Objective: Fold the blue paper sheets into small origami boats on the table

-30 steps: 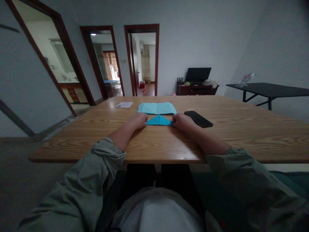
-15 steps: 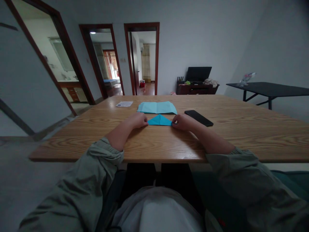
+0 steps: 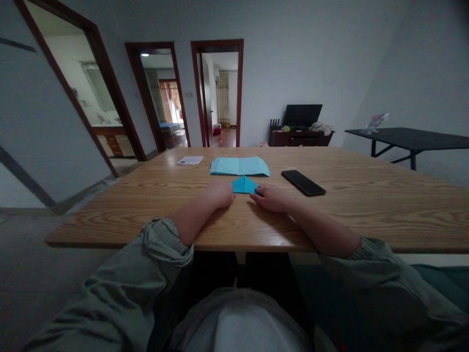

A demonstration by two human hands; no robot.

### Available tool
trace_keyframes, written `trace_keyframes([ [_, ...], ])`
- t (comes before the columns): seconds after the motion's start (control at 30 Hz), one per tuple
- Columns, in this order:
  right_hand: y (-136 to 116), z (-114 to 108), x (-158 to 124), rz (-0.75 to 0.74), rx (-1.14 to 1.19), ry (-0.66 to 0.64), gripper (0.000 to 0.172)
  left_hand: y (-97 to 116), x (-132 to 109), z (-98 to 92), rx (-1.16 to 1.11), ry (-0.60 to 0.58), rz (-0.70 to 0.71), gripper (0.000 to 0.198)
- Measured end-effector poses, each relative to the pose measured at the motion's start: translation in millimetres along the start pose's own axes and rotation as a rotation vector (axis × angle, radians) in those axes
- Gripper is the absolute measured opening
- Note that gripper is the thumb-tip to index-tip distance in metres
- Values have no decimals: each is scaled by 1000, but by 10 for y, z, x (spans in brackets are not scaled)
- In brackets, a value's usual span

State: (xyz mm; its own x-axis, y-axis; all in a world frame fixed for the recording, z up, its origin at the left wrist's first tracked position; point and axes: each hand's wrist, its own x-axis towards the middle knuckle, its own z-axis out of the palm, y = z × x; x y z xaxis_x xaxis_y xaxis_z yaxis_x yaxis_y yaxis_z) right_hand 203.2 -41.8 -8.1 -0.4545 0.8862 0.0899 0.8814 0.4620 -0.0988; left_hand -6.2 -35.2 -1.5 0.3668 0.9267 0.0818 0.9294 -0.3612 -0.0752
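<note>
A small sheet of bright blue paper [image 3: 244, 185], folded into a low triangle with a centre crease, lies on the wooden table in front of me. My left hand [image 3: 219, 193] covers its left corner with the fingers curled down at the edge; the fingertips are partly hidden. At the right corner rests my right hand [image 3: 273, 198], its fingers stretched out and lying low, the index finger on the paper and the thumb apart from it. Just behind the triangle is a larger light blue sheet [image 3: 240, 165], creased down its middle.
A black phone [image 3: 303, 183] lies to the right of my right hand. Towards the back left of the table [image 3: 146, 200] is a small white printed card [image 3: 190, 160]. Farther off stand a television [image 3: 303, 116] on a dark cabinet and a black table [image 3: 410, 138].
Both hands have moved inward over the paper's corners, so less of the triangle shows. My right hand has gone from a pinch to outstretched fingers. The view has tilted slightly.
</note>
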Motion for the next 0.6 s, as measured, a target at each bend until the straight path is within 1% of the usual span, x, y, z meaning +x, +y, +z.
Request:
trace_keyframes([
  [0.1, 85, -25, 110, 75, 144, -15, 45, -136, 86, 0, -115, 14, 25, 32],
  [0.23, 223, 9, 222, 128, 229, 81, 37, -318, 198, 51, -309, -11, -5, 31],
  [0.3, 275, 44, 246, 138, 268, 130, 35, -366, 234, 96, -389, -13, -21, 30],
  [0.37, 305, 73, 255, 148, 324, 156, 34, -387, 264, 147, -465, 9, -4, 28],
  [0.47, 325, 105, 260, 165, 386, 157, 36, -393, 307, 214, -528, 49, 46, 34],
  [0.6, 345, 146, 268, 164, 394, 153, 47, -404, 349, 262, -526, 52, 70, 40],
])
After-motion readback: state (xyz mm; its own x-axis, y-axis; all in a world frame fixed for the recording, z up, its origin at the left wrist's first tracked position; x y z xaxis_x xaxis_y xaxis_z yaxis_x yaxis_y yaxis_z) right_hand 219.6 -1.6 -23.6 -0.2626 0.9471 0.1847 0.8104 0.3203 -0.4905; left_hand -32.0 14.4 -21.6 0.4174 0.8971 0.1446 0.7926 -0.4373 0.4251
